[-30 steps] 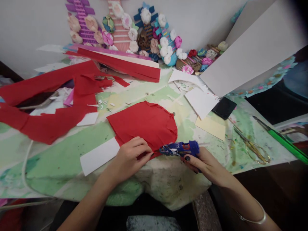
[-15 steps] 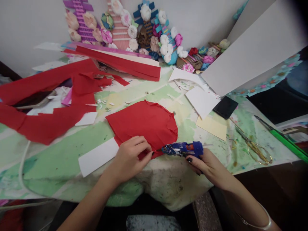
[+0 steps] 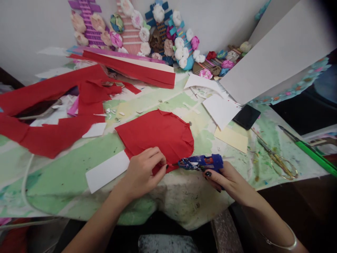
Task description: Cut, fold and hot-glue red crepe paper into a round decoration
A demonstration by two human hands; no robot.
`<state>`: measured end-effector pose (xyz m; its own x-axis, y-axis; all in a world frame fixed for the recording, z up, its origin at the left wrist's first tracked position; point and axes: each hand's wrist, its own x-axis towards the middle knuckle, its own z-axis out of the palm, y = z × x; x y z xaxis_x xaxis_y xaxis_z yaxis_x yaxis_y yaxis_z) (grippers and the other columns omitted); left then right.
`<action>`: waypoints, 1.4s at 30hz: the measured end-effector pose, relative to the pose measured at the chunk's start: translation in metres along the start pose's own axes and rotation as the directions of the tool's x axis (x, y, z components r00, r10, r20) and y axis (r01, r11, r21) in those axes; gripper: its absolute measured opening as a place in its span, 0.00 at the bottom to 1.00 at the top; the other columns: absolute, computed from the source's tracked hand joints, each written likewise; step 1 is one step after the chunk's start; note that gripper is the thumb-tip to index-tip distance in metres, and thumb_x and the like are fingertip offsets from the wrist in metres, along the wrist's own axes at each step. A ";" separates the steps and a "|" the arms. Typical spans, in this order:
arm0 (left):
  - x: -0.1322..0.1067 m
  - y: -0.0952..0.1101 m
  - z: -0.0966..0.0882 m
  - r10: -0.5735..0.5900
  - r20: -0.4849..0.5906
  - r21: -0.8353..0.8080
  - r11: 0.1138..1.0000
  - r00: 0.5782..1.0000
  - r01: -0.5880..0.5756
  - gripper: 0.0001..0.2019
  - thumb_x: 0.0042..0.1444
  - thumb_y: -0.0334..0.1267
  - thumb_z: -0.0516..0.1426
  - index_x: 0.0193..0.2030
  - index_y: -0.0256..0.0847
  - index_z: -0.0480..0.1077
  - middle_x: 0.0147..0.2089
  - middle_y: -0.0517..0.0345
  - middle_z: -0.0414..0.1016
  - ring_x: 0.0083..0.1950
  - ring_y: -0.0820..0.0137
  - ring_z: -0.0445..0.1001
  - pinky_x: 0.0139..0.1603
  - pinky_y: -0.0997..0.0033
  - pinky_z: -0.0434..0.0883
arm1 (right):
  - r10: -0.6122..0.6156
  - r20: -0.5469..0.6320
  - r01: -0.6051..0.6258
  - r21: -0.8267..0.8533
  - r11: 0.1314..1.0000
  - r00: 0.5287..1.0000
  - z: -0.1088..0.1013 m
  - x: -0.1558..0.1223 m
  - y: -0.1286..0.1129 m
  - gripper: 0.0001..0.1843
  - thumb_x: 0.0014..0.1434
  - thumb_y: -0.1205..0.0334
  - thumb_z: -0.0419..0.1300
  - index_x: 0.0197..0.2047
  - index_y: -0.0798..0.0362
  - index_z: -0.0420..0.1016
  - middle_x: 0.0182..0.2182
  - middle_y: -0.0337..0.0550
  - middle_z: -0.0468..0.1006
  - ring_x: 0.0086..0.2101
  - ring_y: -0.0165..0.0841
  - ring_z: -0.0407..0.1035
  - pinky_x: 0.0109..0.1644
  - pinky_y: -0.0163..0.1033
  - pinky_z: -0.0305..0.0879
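A piece of red paper [image 3: 160,131] with a rounded, crinkled right end lies near the table's front edge, over a strip of white card [image 3: 105,173] that sticks out at lower left. My left hand [image 3: 147,167] pinches the near edge of the red paper between thumb and fingers. In my right hand [image 3: 223,179] is a blue glue gun [image 3: 201,162], held level with its nozzle pointing left. The nozzle is at the paper's near edge, just right of my left fingertips; whether it touches cannot be made out.
Red paper offcuts [image 3: 52,137] lie at left beside a white cord [image 3: 25,179]. Gold-handled scissors [image 3: 283,165], a green craft knife [image 3: 313,154], a black flat object [image 3: 246,117] and white card pieces [image 3: 221,110] are at right. Flower-decorated crafts [image 3: 158,38] stand along the wall.
The glue gun has shifted very slightly to the right along the paper's edge. My left hand keeps its pinch in nearly the same place.
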<state>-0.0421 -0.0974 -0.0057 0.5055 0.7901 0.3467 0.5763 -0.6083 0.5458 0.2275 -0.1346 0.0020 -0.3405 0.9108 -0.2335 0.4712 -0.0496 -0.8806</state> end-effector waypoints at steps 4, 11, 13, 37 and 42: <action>-0.002 -0.003 -0.003 0.020 0.038 -0.070 0.997 0.999 -0.017 0.05 0.59 0.32 0.51 0.32 0.39 0.65 0.33 0.57 0.68 0.35 0.71 0.65 0.35 0.72 0.63 | 0.009 0.002 -0.009 -0.019 1.000 1.000 -0.002 0.000 0.002 0.24 0.64 0.44 0.50 0.25 0.53 0.63 0.16 0.36 0.62 0.19 0.26 0.57 0.23 0.34 0.52; -0.001 -0.005 -0.001 0.018 0.052 -0.039 0.999 0.998 -0.016 0.05 0.61 0.33 0.51 0.33 0.40 0.65 0.34 0.58 0.68 0.35 0.71 0.66 0.35 0.73 0.62 | 0.035 -0.006 -0.035 -0.039 0.999 0.999 -0.005 -0.004 0.004 0.23 0.63 0.43 0.50 0.27 0.54 0.64 0.17 0.35 0.63 0.19 0.26 0.57 0.22 0.33 0.53; -0.001 -0.005 -0.001 0.011 0.046 -0.014 1.000 0.999 -0.011 0.05 0.60 0.32 0.51 0.33 0.40 0.65 0.34 0.58 0.68 0.35 0.71 0.66 0.35 0.73 0.62 | 0.037 -0.005 -0.037 -0.044 0.998 0.999 -0.007 -0.005 0.004 0.24 0.63 0.42 0.50 0.26 0.55 0.64 0.16 0.36 0.64 0.19 0.26 0.58 0.22 0.33 0.53; -0.008 0.004 0.010 -0.092 -0.079 0.061 0.993 0.993 0.097 0.05 0.56 0.26 0.50 0.35 0.39 0.63 0.40 0.56 0.62 0.38 0.71 0.65 0.37 0.71 0.66 | 0.028 -0.059 -0.023 0.079 0.997 0.998 -0.011 -0.026 0.010 0.22 0.61 0.44 0.53 0.36 0.57 0.70 0.21 0.37 0.63 0.22 0.26 0.57 0.24 0.33 0.52; -0.014 0.002 0.014 0.071 -0.156 0.170 0.984 0.985 -0.044 0.10 0.58 0.25 0.51 0.37 0.40 0.70 0.43 0.53 0.63 0.45 0.66 0.63 0.45 0.65 0.66 | 0.006 -0.148 0.018 0.158 0.987 0.989 -0.005 -0.031 0.014 0.20 0.61 0.46 0.55 0.35 0.57 0.72 0.20 0.36 0.62 0.21 0.25 0.55 0.22 0.32 0.52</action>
<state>-0.0384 -0.1106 -0.0201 0.4385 0.7472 0.4994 0.6543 -0.6464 0.3925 0.2485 -0.1617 -0.0012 -0.2135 0.9611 -0.1751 0.3304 -0.0976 -0.9388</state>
